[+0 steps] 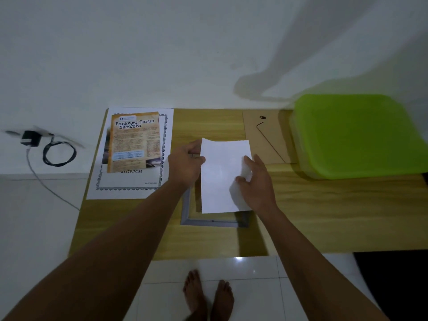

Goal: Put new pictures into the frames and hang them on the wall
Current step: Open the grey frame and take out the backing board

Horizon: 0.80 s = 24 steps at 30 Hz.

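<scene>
Both hands are pinching the white sheet (222, 172) — left hand (185, 162) on its top-left corner, right hand (257, 181) curling its right edge. The grey frame (208, 222) lies right under it on the table (324, 216). Looks like the loading step, and next the sheet needs squaring to the frame's inner edges. The backing board (266, 140) sits just past the right hand and the printed poster (135, 142) is off to the left — bare wood nearer the person.

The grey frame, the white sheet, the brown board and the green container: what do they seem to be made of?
The grey frame looks like smooth matte moulding, plastic or painted wood; unclear which. The white sheet is thin paper, bending where held. The brown board is dull flat tan with a cut stand flap, likely fibreboard. The green container has rounded corners and slightly see-through sides, probably plastic.
</scene>
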{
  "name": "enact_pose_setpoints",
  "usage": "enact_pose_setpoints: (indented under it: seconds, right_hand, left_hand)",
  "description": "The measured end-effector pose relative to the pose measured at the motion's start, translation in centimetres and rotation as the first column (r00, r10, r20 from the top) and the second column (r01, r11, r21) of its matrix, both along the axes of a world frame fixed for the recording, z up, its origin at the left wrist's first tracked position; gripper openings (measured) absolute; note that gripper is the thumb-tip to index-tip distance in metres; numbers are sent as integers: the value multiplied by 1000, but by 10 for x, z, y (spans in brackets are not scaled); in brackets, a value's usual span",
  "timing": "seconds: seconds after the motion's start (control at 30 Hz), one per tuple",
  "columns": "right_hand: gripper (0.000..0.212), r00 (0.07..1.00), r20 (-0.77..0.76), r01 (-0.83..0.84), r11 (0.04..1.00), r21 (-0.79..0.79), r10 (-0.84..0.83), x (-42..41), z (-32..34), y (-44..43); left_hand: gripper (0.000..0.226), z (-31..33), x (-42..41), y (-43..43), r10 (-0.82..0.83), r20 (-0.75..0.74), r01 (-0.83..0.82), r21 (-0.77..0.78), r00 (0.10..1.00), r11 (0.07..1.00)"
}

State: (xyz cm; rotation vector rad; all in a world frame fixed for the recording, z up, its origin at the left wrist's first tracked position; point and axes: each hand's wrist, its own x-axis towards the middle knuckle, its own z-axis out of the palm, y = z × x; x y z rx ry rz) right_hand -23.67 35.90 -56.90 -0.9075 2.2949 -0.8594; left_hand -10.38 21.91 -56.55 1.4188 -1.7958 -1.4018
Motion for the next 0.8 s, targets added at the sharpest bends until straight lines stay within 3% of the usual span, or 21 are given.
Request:
enact_pose_setpoints:
  seconds: [0.13, 0.27, 0.37, 0.47, 0.57, 0.67, 0.73, 0.8]
  right_hand:
    - [68, 977, -178, -104, 990, 94, 120, 17, 16, 2]
    - [90, 967, -103, -228, 972, 55, 233, 54, 38, 3]
    - [71, 945, -222, -235, 971, 49, 240, 64, 39, 7]
    - [77, 946, -276, -164, 986, 34, 167, 60, 50, 14]
    - [72, 986, -163, -46, 987, -155, 21, 48, 66, 27]
    - [60, 993, 0, 110, 937, -331, -116, 33, 77, 45]
    - [59, 972, 174, 213, 899, -382, -156, 20, 74, 59]
    - [61, 939, 301, 275, 885, -377, -163, 7, 71, 74]
  left_hand:
    - [59, 19, -5, -4, 25, -51, -22, 51, 998, 998]
    - [60, 43, -14, -1, 21, -111, -14, 66, 994, 998]
    - [59, 55, -19, 4, 6, -137, 0, 49, 991, 999]
    - [52, 62, -22, 7, 10, -170, 2, 69, 985, 998]
    - [44, 70, -22, 19, 35, -129, -29, 44, 991, 999]
    - [49, 60, -15, 38, -11, 81, 7, 49, 997, 999]
    - [57, 49, -12, 50, -32, 137, 5, 192, 990, 981]
    - [57, 45, -13, 65, -15, 87, -18, 369, 996, 929]
